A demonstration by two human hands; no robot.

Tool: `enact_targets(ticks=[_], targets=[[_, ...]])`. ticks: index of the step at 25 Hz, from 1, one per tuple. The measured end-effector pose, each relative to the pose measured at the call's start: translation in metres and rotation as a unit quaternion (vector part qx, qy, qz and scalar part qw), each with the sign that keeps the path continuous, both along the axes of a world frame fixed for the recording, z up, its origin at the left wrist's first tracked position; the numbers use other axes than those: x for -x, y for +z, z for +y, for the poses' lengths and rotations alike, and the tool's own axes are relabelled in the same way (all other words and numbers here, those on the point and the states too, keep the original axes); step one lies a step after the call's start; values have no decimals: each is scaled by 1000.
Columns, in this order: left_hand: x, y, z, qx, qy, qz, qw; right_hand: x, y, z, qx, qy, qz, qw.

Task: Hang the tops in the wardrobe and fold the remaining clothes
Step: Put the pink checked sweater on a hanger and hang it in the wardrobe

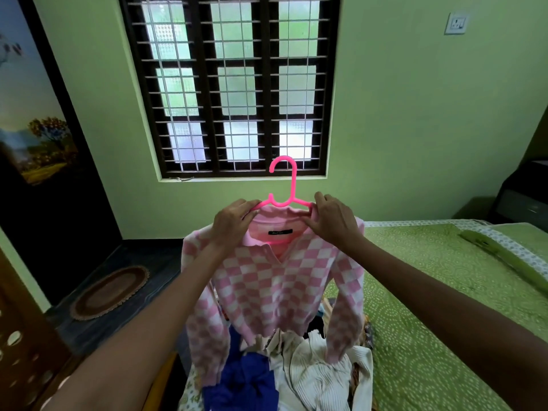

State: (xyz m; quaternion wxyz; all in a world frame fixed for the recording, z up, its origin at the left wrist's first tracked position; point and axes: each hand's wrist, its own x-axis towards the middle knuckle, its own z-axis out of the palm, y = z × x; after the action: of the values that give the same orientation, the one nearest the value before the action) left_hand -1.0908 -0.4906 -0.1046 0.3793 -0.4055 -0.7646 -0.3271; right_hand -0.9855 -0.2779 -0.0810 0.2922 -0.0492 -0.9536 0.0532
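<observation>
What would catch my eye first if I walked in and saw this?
Most likely the pink-and-white checked top on a bright pink hanger, held up mid-frame before the barred window. The left hand and right hand each grip a shoulder of it. Below, a pile with a blue garment and a cream knit lies on the green bed.

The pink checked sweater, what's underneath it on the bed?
Below the pink checked sweater lies a pile on the green bedspread: a blue garment and a cream ribbed garment. Darker clothes behind the sweater's hem and sleeves are mostly covered.
</observation>
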Motion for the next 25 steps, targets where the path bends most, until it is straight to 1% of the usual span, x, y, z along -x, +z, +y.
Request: enact_targets(ticks=[2,4,7,9,10,12,13,14,15,16,17,19,20,21,23,25], targets=[[-1,1,-2,2,19,13,1000,8,7,3,47,15,-9,999],[-1,0,-6,17,41,28,999,13,19,12,100,11,7,995],[0,-2,-9,56,76,37,995,10,31,18,168,-7,91,982],[-2,-2,-8,61,93,27,993,2,20,4,207,13,122,971],[-3,-2,-6,53,95,21,994,-3,8,-6,222,30,115,968],[-7,-3,-3,36,85,9,996,-12,-22,-20,255,55,64,963],[-8,-4,-3,27,75,1,997,-15,-30,-19,278,53,50,958],[-11,-6,-4,21,64,-2,998,-16,-31,-14,309,40,64,948],[-13,-7,-5,18,51,1,999,-18,-26,-5,330,20,98,939],[-15,-6,-7,16,38,6,999,-19,-17,4,323,5,127,938],[-16,-5,-9,14,26,8,1000,-20,-7,13,284,4,121,951],[-18,-2,-9,13,3,12,1000,-22,8,27,198,37,25,979],[-20,0,-8,14,-7,12,1000,-23,12,29,175,57,-22,983],[-20,1,-6,15,-19,6,1000,-26,13,31,160,68,-45,984],[-25,5,4,12,-51,-62,997,-34,11,35,159,81,-40,983],[-31,13,13,11,-77,-150,986,-46,7,39,177,80,-3,981]])
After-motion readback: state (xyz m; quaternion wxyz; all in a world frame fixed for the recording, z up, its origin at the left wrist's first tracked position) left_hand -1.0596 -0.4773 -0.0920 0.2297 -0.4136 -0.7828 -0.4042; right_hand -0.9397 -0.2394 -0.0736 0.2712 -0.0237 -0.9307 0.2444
